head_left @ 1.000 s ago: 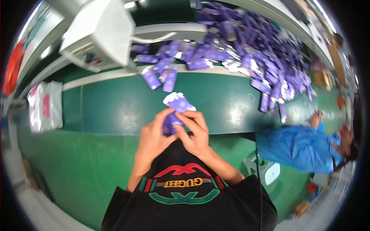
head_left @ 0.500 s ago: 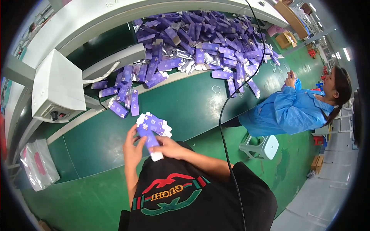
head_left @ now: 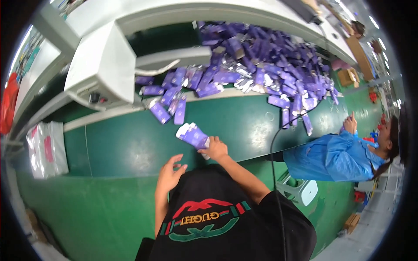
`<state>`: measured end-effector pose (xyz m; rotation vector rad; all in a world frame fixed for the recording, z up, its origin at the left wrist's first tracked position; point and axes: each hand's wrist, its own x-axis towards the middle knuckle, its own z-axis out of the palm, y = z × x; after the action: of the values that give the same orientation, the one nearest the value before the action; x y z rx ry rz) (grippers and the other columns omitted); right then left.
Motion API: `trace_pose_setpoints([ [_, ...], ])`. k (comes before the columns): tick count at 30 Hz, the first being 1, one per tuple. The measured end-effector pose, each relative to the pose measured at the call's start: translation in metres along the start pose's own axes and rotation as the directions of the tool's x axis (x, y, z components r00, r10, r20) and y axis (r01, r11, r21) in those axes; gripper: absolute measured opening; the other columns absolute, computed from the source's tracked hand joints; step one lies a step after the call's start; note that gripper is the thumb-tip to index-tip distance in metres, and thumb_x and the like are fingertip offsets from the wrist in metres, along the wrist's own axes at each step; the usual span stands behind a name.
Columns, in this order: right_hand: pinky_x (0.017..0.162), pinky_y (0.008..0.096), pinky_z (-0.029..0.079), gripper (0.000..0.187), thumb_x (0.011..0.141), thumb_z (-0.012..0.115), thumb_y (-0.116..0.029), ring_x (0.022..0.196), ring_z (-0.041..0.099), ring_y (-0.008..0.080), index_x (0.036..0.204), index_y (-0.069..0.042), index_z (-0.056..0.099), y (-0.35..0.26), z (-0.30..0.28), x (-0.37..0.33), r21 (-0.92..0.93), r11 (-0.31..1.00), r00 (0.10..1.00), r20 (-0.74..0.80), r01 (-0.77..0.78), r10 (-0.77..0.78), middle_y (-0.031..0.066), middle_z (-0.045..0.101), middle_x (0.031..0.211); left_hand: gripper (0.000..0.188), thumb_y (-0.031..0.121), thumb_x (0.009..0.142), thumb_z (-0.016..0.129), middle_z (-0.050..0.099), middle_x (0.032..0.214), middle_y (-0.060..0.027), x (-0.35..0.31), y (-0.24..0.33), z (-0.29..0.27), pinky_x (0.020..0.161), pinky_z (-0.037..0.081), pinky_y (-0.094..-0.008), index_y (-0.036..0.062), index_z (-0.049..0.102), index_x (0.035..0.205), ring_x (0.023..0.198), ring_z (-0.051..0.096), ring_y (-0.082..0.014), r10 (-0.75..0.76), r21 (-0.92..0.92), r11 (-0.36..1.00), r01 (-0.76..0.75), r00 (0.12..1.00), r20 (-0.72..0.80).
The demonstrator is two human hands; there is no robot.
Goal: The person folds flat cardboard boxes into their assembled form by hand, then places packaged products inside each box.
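Note:
My right hand (head_left: 215,148) is closed on the right end of a small purple box (head_left: 193,135) with white end flaps, at the near part of the green table. Another white flap shows just under the fingers; how many boxes lie together there is hard to make out. To the near left, my left hand (head_left: 171,173) hangs in front of the table edge, holding nothing, its fingers apart. Beyond the held box, a few purple boxes (head_left: 160,112) lie loose on the table.
A large heap of purple boxes (head_left: 261,52) and silver packets fills the far side. A white control box (head_left: 102,65) stands at left, near a white plastic bag (head_left: 48,150). A black cable (head_left: 273,161) hangs at right. A person in blue (head_left: 331,156) stands beside a stool (head_left: 305,191).
My left hand has let go of the box and drawn back toward me. My right hand has moved forward over the table with a box. The whole view has shifted.

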<state>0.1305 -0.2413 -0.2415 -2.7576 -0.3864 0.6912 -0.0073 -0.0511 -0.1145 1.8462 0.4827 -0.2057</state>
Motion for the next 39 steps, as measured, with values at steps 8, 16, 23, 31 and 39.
trace_pose_setpoints([
  [8, 0.092, 0.0442, 0.049, 0.087, 0.066, 0.086, -0.038, 0.112, 0.056, 0.0359, 0.129, -0.002, 0.039, 0.029, 0.014, 0.002, 0.315, 0.949, 0.989, -0.130, -0.023, 0.067, 0.0182, 0.054, 0.119, 0.048, 0.024, 0.088, 0.069, 0.062, 0.124, -0.0186, 0.004, -0.002, -0.006, 0.083, 0.054, -0.0395, 0.0058, 0.053, 0.129, 0.103, 0.065, -0.0306, 0.009, 0.033, 0.999, -0.008, 1.000, -0.013],
  [16, 0.092, 0.0420, 0.047, 0.080, 0.071, 0.083, -0.037, 0.107, 0.054, 0.0359, 0.133, -0.001, 0.048, 0.024, -0.006, -0.041, 0.338, 0.940, 0.968, -0.249, 0.055, 0.032, 0.0189, 0.048, 0.118, 0.056, 0.033, 0.086, 0.070, 0.063, 0.121, -0.0197, 0.023, -0.006, 0.022, 0.087, 0.052, -0.0395, 0.0060, 0.051, 0.132, 0.104, 0.065, -0.0298, -0.049, 0.016, 0.999, 0.048, 0.997, 0.055],
  [23, 0.083, 0.0450, 0.048, 0.080, 0.069, 0.085, -0.026, 0.100, 0.054, 0.0354, 0.136, -0.005, 0.047, 0.008, -0.028, -0.054, 0.199, 0.924, 0.768, -0.625, 0.327, -0.137, 0.0170, 0.049, 0.114, 0.077, 0.035, 0.085, 0.073, 0.061, 0.124, -0.0197, 0.034, 0.004, 0.038, 0.088, 0.051, -0.0380, -0.0022, 0.036, 0.142, 0.107, 0.063, -0.0278, -0.120, -0.127, 0.984, 0.124, 0.992, 0.042],
  [31, 0.075, 0.0385, 0.049, 0.069, 0.063, 0.085, -0.015, 0.089, 0.058, 0.0288, 0.124, -0.011, 0.053, -0.017, -0.056, -0.076, -0.264, 0.604, 0.273, -0.709, 0.752, -0.650, 0.0138, 0.055, 0.101, 0.082, 0.012, 0.084, 0.076, 0.061, 0.116, -0.0102, 0.042, 0.070, 0.022, 0.083, 0.055, -0.0337, -0.0016, 0.026, 0.147, 0.100, 0.063, -0.0185, -0.122, -0.860, 0.507, 0.057, 0.993, -0.006],
  [39, 0.106, 0.0390, 0.040, 0.090, 0.070, 0.085, -0.021, 0.121, 0.053, 0.0267, 0.142, 0.004, 0.036, -0.051, -0.104, -0.096, 0.883, 0.397, 0.843, 0.003, 0.250, -0.537, 0.0155, 0.052, 0.131, 0.077, 0.011, 0.069, 0.082, 0.056, 0.126, -0.0122, 0.027, 0.070, -0.002, 0.104, 0.043, -0.0382, -0.0010, 0.044, 0.135, 0.122, 0.052, -0.0220, 0.402, -0.739, 0.625, -0.252, 0.915, 0.027],
])
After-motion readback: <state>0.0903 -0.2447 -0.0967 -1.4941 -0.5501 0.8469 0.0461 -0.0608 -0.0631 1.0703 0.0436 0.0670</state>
